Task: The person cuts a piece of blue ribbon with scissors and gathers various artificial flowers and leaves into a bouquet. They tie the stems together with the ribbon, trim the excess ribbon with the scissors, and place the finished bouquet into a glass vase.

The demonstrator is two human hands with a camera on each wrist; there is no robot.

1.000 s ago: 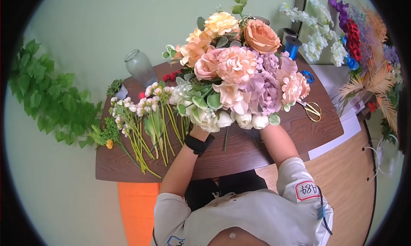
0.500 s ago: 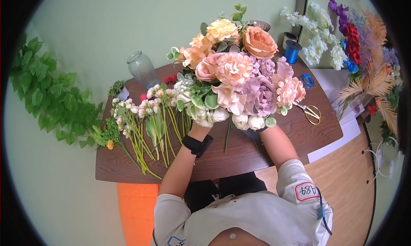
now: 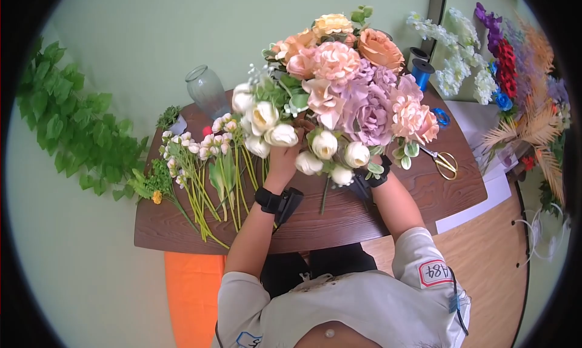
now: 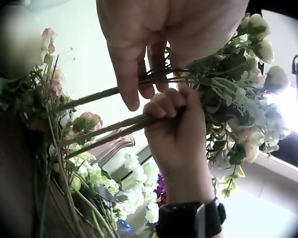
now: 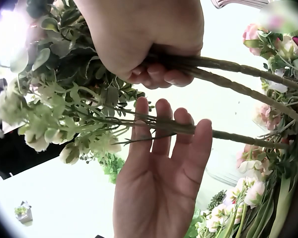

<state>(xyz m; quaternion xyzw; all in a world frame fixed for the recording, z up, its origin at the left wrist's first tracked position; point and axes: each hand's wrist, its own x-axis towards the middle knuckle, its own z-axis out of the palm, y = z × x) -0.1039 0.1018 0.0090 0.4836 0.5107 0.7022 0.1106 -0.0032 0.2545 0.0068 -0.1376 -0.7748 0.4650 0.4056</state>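
Observation:
My right hand (image 5: 154, 34) grips two thick brown-green stems (image 5: 238, 89) of a large bouquet of peach, pink and mauve flowers (image 3: 376, 115); the blooms mostly hide that hand in the head view. Beside it, my left hand (image 5: 159, 168) has its palm turned up and fingers straight. A third stem (image 5: 243, 140), belonging to a bunch of white roses (image 3: 265, 118), lies across those fingers. The roses lean to the bouquet's left, and a gap shows between them and more white roses (image 3: 324, 145) at the front. Every stem end points down toward the table (image 3: 303, 227).
Pink-white flowers on long stems (image 3: 209, 148) lie on the left of the table, near a glass vase (image 3: 206, 90) and a potted plant (image 3: 173, 119). Gold-handled scissors (image 3: 445, 164) and a blue ribbon spool (image 3: 421, 74) are at the right. A leafy vine (image 3: 73, 118) hangs on the wall.
My left hand has moved up and turned, so more of it shows under the flowers. The white roses on the left have spread away from the bouquet and tipped outward.

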